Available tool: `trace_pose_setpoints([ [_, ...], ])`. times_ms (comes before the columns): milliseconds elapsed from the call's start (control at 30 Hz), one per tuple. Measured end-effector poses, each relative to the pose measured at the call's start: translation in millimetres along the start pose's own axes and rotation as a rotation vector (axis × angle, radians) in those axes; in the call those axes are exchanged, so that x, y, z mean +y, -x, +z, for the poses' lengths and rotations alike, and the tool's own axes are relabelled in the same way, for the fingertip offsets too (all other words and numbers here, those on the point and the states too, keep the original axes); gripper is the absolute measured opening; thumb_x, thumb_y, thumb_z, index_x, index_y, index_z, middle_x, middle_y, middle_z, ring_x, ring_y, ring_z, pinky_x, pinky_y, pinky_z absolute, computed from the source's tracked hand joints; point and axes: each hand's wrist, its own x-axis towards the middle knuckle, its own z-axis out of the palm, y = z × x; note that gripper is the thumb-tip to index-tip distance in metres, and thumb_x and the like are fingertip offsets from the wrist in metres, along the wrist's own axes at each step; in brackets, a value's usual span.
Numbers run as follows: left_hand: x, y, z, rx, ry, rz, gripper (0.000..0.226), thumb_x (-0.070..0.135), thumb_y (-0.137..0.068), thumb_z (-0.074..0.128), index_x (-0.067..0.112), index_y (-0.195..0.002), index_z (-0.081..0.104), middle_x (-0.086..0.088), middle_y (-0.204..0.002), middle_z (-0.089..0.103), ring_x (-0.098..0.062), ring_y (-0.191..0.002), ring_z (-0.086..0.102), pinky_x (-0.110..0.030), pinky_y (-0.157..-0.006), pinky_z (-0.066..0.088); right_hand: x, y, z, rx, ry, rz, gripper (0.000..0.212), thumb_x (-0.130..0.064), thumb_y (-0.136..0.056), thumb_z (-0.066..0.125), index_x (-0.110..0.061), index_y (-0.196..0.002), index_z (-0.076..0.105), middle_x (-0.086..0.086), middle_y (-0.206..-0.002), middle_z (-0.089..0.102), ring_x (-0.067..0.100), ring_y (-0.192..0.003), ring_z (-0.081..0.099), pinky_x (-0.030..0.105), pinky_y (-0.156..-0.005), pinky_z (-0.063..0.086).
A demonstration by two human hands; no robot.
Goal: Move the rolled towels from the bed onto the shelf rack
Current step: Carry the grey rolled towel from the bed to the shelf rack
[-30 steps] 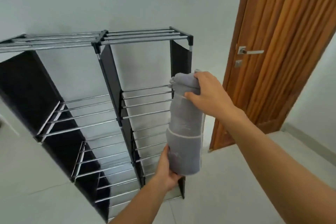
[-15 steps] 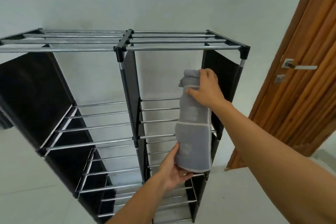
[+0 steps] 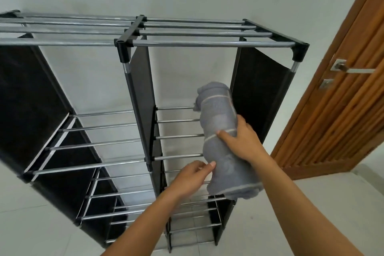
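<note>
A grey rolled towel (image 3: 220,122) with pale stripe lines lies lengthwise on the upper inner tier of the shelf rack (image 3: 212,43), in its right-hand column, against the black side panel. My right hand (image 3: 243,143) grips the roll around its middle from the right. My left hand (image 3: 191,178) touches the roll's near end with thumb and fingertips. The near end of the towel overhangs the front bar. The bed is out of view.
The rack has silver bars and black fabric panels, with two columns and several bare tiers; its left column (image 3: 93,143) holds nothing. It stands against a white wall. A wooden door (image 3: 340,110) with a metal handle (image 3: 351,68) is on the right. Pale tiled floor lies below.
The towel has gone from upright in front of the rack to lying on the right column's upper inner tier. My right hand slid from its top end to its middle; the view came closer.
</note>
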Motion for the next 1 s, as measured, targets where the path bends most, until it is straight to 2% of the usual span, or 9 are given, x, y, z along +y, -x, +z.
trace_pose_setpoints([
  [67, 7.5, -1.5, -2.4, 0.056, -0.071, 0.076, 0.043, 0.045, -0.094, 0.05, 0.006, -0.102, 0.068, -0.011, -0.104, 0.071, -0.025, -0.097, 0.068, -0.042, -0.091, 0.051, 5.9, 6.0, -1.4, -0.042, -0.007, 0.073, 0.081, -0.054, -0.084, 0.057, -0.019, -0.147, 0.02, 0.013, -0.141, 0.043, 0.031, -0.117, 0.052, 0.042, -0.094, 0.047],
  [200, 15.4, -9.0, -10.9, 0.14, 0.019, 0.091, 0.031, 0.038, -0.089, 0.061, 0.01, -0.102, 0.067, -0.007, -0.098, 0.073, -0.02, -0.086, 0.07, -0.042, -0.085, 0.058, 12.2, 10.3, -10.4, -0.15, -0.038, 0.156, 0.075, -0.06, -0.083, 0.055, -0.017, -0.139, 0.033, 0.007, -0.127, 0.054, 0.019, -0.095, 0.054, 0.031, -0.078, 0.043],
  [300, 27.3, -15.9, -17.3, 0.124, 0.165, 0.046, 0.039, 0.037, -0.091, 0.06, 0.006, -0.114, 0.062, -0.009, -0.098, 0.071, -0.019, -0.081, 0.069, -0.032, -0.075, 0.058, 15.6, 12.9, -9.3, -0.186, -0.087, 0.189, 0.077, -0.065, -0.079, 0.056, -0.019, -0.137, 0.037, 0.005, -0.122, 0.057, 0.022, -0.101, 0.059, 0.035, -0.085, 0.048],
  [433, 50.3, -21.5, -23.1, 0.021, 0.357, -0.076, 0.033, 0.029, -0.094, 0.058, 0.0, -0.111, 0.064, -0.013, -0.091, 0.069, -0.023, -0.077, 0.068, -0.034, -0.074, 0.059, 7.6, 14.1, -5.4, -0.156, -0.132, 0.188, 0.074, -0.061, -0.078, 0.06, -0.019, -0.135, 0.039, 0.003, -0.115, 0.056, 0.021, -0.099, 0.059, 0.031, -0.08, 0.047],
  [500, 58.0, -28.8, -27.4, -0.009, 0.37, -0.081, 0.031, 0.023, -0.095, 0.056, -0.002, -0.111, 0.063, -0.014, -0.088, 0.068, -0.022, -0.076, 0.068, -0.03, -0.066, 0.059, 0.4, 9.2, -4.6, -0.121, -0.111, 0.163, 0.071, -0.057, -0.079, 0.062, -0.019, -0.134, 0.038, 0.002, -0.112, 0.055, 0.021, -0.097, 0.059, 0.031, -0.078, 0.047],
  [600, 72.2, -41.0, -32.9, -0.022, 0.442, -0.052, 0.016, 0.014, -0.097, 0.052, 0.001, -0.102, 0.06, -0.013, -0.081, 0.064, -0.02, -0.068, 0.064, -0.026, -0.055, 0.057, -11.9, -8.4, -10.9, -0.058, -0.04, 0.137, 0.076, -0.058, -0.075, 0.062, -0.02, -0.135, 0.036, 0.007, -0.12, 0.055, 0.027, -0.102, 0.059, 0.04, -0.086, 0.052],
  [733, 92.1, -66.4, -30.7, -0.039, 0.542, -0.026, 0.014, 0.005, -0.098, 0.047, 0.002, -0.107, 0.057, -0.012, -0.081, 0.062, -0.021, -0.07, 0.061, -0.033, -0.064, 0.055, -24.5, -35.1, -21.9, 0.006, 0.089, 0.116, 0.078, -0.053, -0.08, 0.059, -0.016, -0.142, 0.029, 0.015, -0.134, 0.047, 0.034, -0.114, 0.054, 0.044, -0.094, 0.048],
  [900, 86.5, -89.1, -22.7, -0.086, 0.494, -0.046, 0.016, 0.004, -0.097, 0.048, 0.005, -0.108, 0.059, -0.01, -0.088, 0.067, -0.021, -0.077, 0.064, -0.036, -0.082, 0.054, -16.7, -44.9, -14.9, 0.005, 0.251, 0.097, 0.062, -0.042, -0.089, 0.048, -0.017, -0.143, 0.03, 0.015, -0.136, 0.043, 0.036, -0.12, 0.048, 0.048, -0.098, 0.045],
  [1000, 82.3, -95.9, -24.9, -0.088, 0.483, -0.037, 0.012, 0.005, -0.096, 0.051, 0.006, -0.105, 0.059, -0.009, -0.089, 0.067, -0.02, -0.078, 0.064, -0.034, -0.081, 0.054, -11.7, -44.2, -10.9, 0.059, 0.281, 0.077, 0.06, -0.042, -0.091, 0.045, -0.017, -0.143, 0.031, 0.013, -0.136, 0.045, 0.034, -0.121, 0.048, 0.047, -0.096, 0.046],
])
